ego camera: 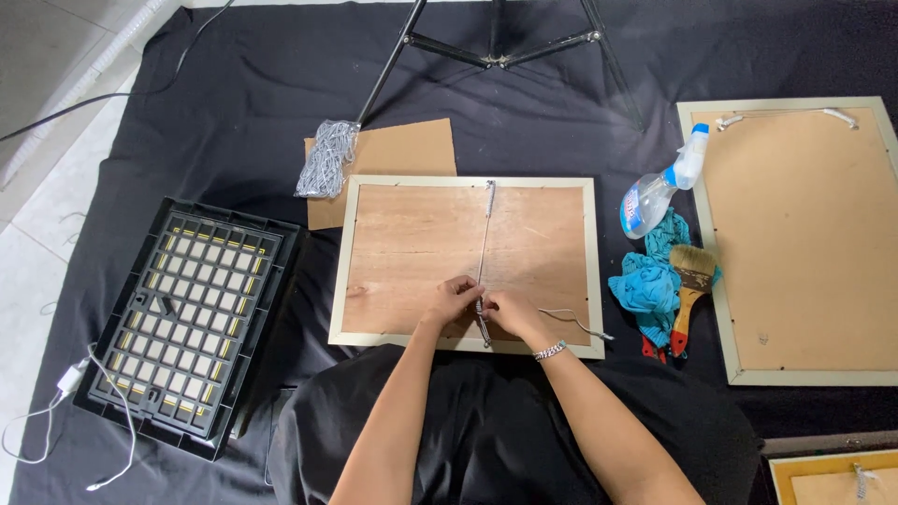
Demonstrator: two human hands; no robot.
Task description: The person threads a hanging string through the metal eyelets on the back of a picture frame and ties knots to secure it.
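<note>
The knot or fastening under the fingertips is hidden by both hands, and it cannot be told exactly how the cord ends there. The left hand and the right hand are brought together low on the frame back, fingers pressed together and pinching the white cord, which is stretched straight from the top rail to the bottom rail of the picture frame. A loose cord tail is trailed to the right. The frame is laid face down on a black cloth: pale painted rails around bare brown plywood.

A second, larger frame is cut off at the right edge. Between the frames lie a spray bottle, a crumpled blue rag and a bristle paintbrush. Left of the frame, a black plastic grid panel is seen, with open cloth between.
</note>
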